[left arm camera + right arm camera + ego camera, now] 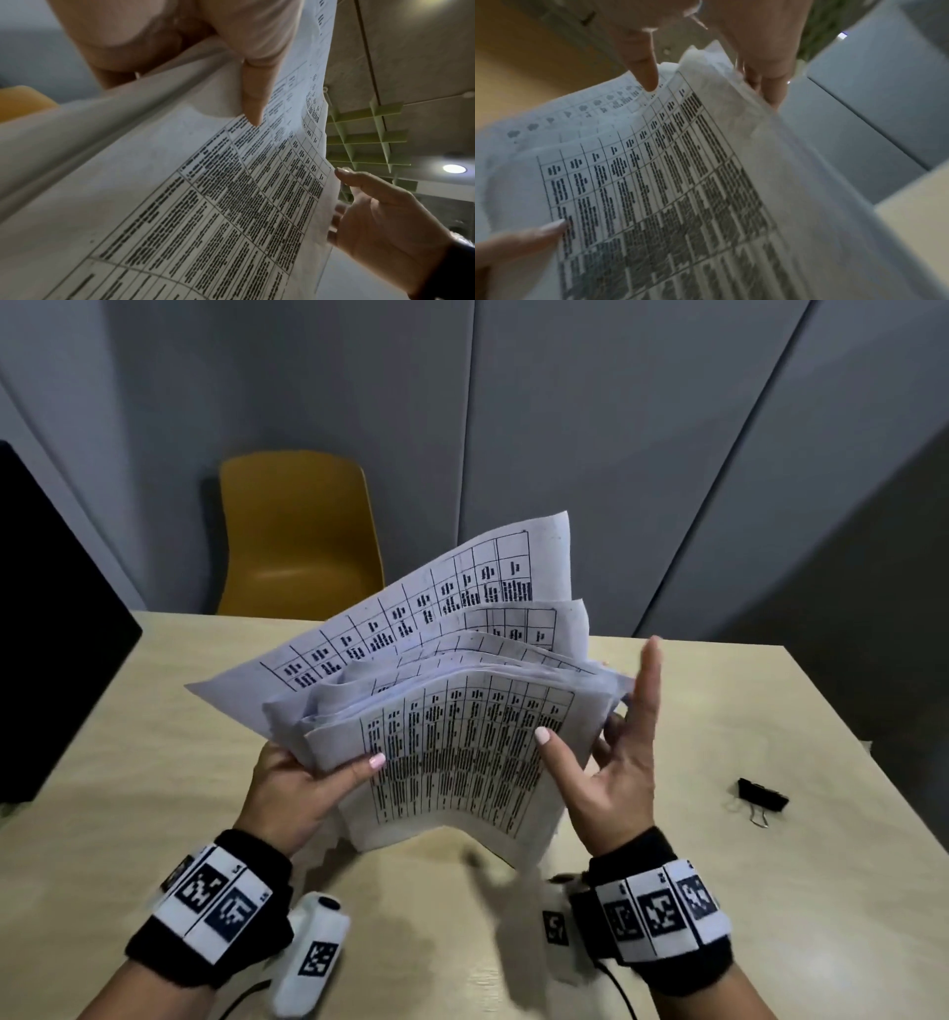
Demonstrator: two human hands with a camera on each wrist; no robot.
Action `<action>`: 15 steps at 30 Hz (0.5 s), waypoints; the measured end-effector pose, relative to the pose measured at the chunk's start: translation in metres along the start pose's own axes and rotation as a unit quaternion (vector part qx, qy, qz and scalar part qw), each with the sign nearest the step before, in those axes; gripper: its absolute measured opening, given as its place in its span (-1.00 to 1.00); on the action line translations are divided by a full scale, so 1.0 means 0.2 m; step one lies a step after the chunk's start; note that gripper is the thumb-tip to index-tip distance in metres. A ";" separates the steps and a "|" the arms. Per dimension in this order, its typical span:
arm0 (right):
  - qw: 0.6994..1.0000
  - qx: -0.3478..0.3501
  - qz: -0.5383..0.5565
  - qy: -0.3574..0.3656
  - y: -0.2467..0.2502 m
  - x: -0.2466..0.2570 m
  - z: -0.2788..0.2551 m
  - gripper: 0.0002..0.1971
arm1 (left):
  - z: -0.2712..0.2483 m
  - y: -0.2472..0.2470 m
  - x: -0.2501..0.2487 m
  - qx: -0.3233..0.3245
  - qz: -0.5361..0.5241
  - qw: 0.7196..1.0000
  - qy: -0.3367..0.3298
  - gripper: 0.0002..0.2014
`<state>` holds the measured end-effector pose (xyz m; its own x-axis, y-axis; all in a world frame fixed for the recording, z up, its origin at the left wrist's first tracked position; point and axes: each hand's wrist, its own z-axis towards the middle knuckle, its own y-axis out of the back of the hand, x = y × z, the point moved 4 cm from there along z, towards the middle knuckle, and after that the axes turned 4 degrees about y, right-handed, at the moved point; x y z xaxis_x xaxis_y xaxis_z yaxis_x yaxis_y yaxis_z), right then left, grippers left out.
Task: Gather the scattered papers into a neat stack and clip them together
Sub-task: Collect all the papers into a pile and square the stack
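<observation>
A loose sheaf of printed papers point(462, 747) with tables on them hangs in the air above the beige table point(801, 711), its sheets fanned apart and uneven at the top. My left hand point(328, 778) grips the left edge, thumb on the front sheet point(205, 203). At the right edge is my right hand point(601, 762): its thumb lies on the front sheet point(667, 182), some fingers curl behind the edge, and the index finger points straight up. A black binder clip point(762, 801) lies on the table to the right, apart from both hands.
A yellow chair point(298, 531) stands behind the table's far edge. A black screen point(51, 634) occupies the left side. Grey wall panels close off the back.
</observation>
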<state>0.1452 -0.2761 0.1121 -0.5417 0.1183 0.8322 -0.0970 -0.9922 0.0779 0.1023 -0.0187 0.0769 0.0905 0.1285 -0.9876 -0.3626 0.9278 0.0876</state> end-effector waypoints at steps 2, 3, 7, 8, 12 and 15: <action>0.995 0.018 -0.082 0.057 0.00 0.04 0.02 -0.29 | 0.01 0.01 0.00 0.001 -0.001 1.000 -0.009 -0.63; 0.992 0.020 -0.102 0.076 -0.01 0.05 0.03 -0.40 | 0.01 0.01 0.00 0.002 0.000 1.000 -0.011 -0.67; 0.993 -0.006 -0.086 0.086 -0.01 0.07 0.01 -0.42 | 0.02 0.01 -0.01 0.004 -0.013 1.000 -0.014 -0.63; 0.992 -0.003 -0.088 0.089 -0.02 0.08 0.01 -0.37 | 0.02 0.00 -0.01 0.006 -0.013 1.000 -0.015 -0.62; 0.983 0.020 -0.140 0.120 -0.03 0.13 0.00 -0.40 | 0.03 0.01 -0.03 -0.001 -0.007 1.000 -0.013 -0.66; 0.959 -0.020 -0.222 0.173 -0.05 0.23 0.00 -0.40 | 0.03 0.00 -0.04 0.009 -0.045 0.999 -0.001 -0.64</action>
<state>0.1224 -0.2612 0.1494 -0.6842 0.5413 0.4888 -0.4104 -0.8397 0.3556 0.1069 -0.0173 0.0851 0.1233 0.0454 -0.9913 -0.3358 0.9419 0.0013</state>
